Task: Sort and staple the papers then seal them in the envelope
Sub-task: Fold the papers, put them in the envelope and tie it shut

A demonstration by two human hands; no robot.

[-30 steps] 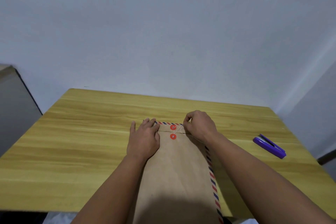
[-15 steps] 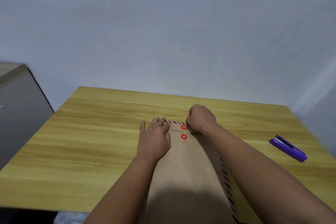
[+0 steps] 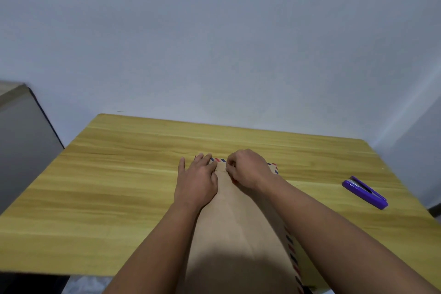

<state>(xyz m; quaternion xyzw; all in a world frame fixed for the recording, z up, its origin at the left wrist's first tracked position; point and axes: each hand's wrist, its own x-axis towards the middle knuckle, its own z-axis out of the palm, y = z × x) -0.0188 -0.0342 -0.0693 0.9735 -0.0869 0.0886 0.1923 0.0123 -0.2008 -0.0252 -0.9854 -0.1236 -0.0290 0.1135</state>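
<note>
Worktop (image 3: 119, 198): yellow wood-grain surface filling the lower half of the frame; it carries everything described below.
Envelope (image 3: 233, 227): brown, with a red-and-blue striped border, lying flat and lengthwise from the lower centre of the frame up to mid-frame. Its flap end points away from the viewer, which puts the closure within reach of both hands.
Papers: not visible; judged to be already inside the envelope, since none lie on the worktop.
Left hand (image 3: 196, 184): palm down at mid-frame on the envelope's upper left part, fingers (image 3: 205, 162) straight and released, grasping nothing. Judged to be pinning the envelope and its folded flap so they do not shift.
Right hand (image 3: 248, 169): just right of the left hand, over the flap's centre. Its fingers are curled tight and appear to pinch something small at the closure; the hand hides what it is, and a sliver of red shows beneath it.
Step in hand: judged to be the sealing, late in the task.
Stapler (image 3: 364, 192): purple, at the right edge of the frame, well apart from both hands; apparently set aside as no longer needed.
Wall (image 3: 214, 43): plain pale grey, filling the upper half of the frame.
</note>
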